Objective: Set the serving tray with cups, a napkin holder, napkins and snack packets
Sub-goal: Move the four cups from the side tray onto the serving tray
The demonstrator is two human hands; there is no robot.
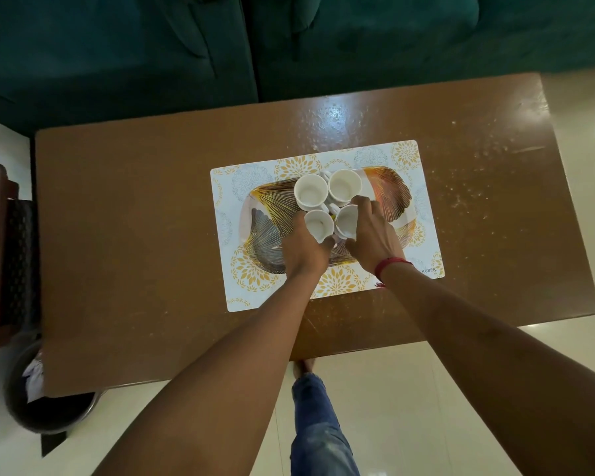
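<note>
Two bare forearms point(241, 355) reach down from the camera to four small white cups bunched at the middle of a leaf-patterned serving tray point(394, 190). The left hand point(303, 249) has its fingers curled round the near-left cup point(318, 224). The right hand point(371, 231), with a red thread point(390, 264) at the wrist, grips the near-right cup point(347, 219) by its wall, and this cup is tipped toward the viewer. Just beyond them the far-left cup point(310, 191) and far-right cup point(345, 184) stand upright, mouths up and empty, all four touching or nearly so.

The cups look like glazed ceramic, so they are probably light, rigid, smooth enough to slip and quick to chip where rims or handles knock together. Their handles seem to crowd the centre of the group, leaving the outer wall as the safest place to hold each one and set it down gently. The tray's glossy face suggests the cups could slide if it is tilted.

The tray lies on a floral placemat point(406, 156), which lies on a scuffed brown worktop point(134, 218). No napkin holder, napkins or snack packets are in view. A dark green sofa point(117, 46) runs along the far side, a round bin point(49, 413) stands on the pale floor by the near-left corner, and a leg in blue jeans point(316, 424) shows below.
</note>
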